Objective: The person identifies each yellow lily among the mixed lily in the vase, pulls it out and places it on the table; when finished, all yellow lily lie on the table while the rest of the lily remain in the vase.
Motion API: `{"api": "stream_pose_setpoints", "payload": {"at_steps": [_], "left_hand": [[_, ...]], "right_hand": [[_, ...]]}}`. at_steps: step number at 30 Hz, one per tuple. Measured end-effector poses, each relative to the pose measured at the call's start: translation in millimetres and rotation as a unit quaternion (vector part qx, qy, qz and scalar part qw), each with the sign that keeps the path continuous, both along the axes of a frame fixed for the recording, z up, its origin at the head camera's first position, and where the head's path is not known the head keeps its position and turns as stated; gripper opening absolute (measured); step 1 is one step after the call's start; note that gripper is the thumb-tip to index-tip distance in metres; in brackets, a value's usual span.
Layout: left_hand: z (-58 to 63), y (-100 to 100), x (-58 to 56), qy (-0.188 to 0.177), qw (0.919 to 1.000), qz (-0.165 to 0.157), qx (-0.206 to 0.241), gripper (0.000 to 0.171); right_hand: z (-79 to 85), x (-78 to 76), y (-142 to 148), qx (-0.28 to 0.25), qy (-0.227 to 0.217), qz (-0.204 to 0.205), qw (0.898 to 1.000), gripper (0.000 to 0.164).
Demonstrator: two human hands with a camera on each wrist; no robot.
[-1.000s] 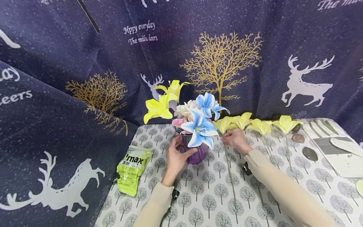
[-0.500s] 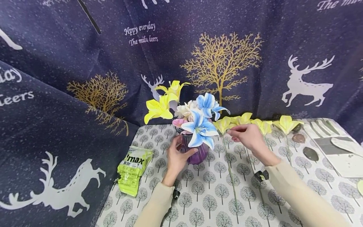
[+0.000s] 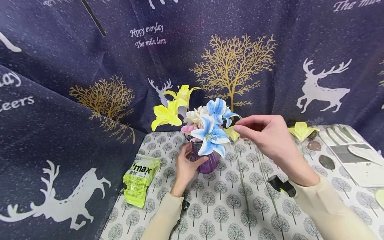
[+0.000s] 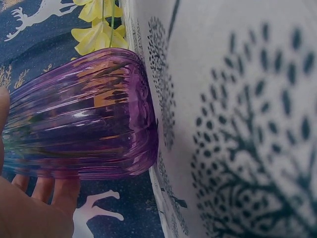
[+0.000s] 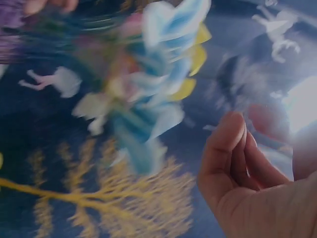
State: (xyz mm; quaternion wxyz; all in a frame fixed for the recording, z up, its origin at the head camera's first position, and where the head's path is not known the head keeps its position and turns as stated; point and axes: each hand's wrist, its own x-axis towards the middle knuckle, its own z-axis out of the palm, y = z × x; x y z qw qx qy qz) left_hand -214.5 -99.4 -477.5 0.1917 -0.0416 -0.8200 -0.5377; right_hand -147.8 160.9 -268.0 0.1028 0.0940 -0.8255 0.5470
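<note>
A purple ribbed glass vase (image 3: 209, 162) stands upright on the cloth, with blue-and-white lilies (image 3: 211, 136), yellow lilies (image 3: 168, 115), a cream flower (image 3: 196, 116) and a pink one in its mouth. My left hand (image 3: 186, 167) grips the vase's left side. In the left wrist view, fingers of that hand (image 4: 29, 198) curl behind the glass of the vase (image 4: 84, 116). Raised just right of the blue lilies, my right hand (image 3: 271, 138) has loosely bent fingers. The right wrist view shows nothing between thumb and fingers of this hand (image 5: 247, 173), apart from the blurred bouquet (image 5: 153, 74).
Yellow lilies lie on the table, one beside the vase (image 3: 232, 134) and another farther right (image 3: 301, 131); the right hand hides others. A green bag (image 3: 141, 180) lies left. Dark stones (image 3: 327, 162) and a white-and-grey board (image 3: 360, 163) are at right. A patterned curtain hangs behind.
My right hand has left the yellow lily on the table, moved right, then risen beside the blue lilies. My left hand has stayed on the vase.
</note>
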Motion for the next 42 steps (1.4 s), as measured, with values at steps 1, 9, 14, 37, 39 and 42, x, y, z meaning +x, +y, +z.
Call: {"api": "stream_pose_setpoints", "payload": {"at_steps": [1, 9, 14, 37, 39, 42], "left_hand": [[0.1, 0, -0.2, 0.000, 1.0000, -0.001, 0.002, 0.083], [1.7, -1, 0.6, -0.004, 0.9998, 0.012, -0.015, 0.085], [1.3, 0, 1.9, -0.002, 0.9996, 0.018, -0.020, 0.084], [4.7, -1, 2.9, -0.023, 0.9982, 0.035, -0.043, 0.084], [5.4, -1, 3.1, -0.026, 0.9983, 0.034, -0.039, 0.083], [5.3, 0, 3.2, -0.026, 0.9987, 0.025, -0.035, 0.078]], "right_hand": [[5.9, 1.7, -6, 0.000, 0.008, 0.009, 1.000, 0.026], [39.0, -18.3, -59, 0.070, 0.040, 0.072, 0.994, 0.022], [45.8, -46.2, -89, 0.103, 0.026, 0.089, 0.990, 0.020], [25.1, -96.6, -145, 0.288, 0.034, 0.147, 0.946, 0.025], [24.4, -97.5, -147, 0.297, 0.038, 0.150, 0.942, 0.027], [23.1, -98.6, -148, 0.300, 0.042, 0.155, 0.940, 0.024]]}}
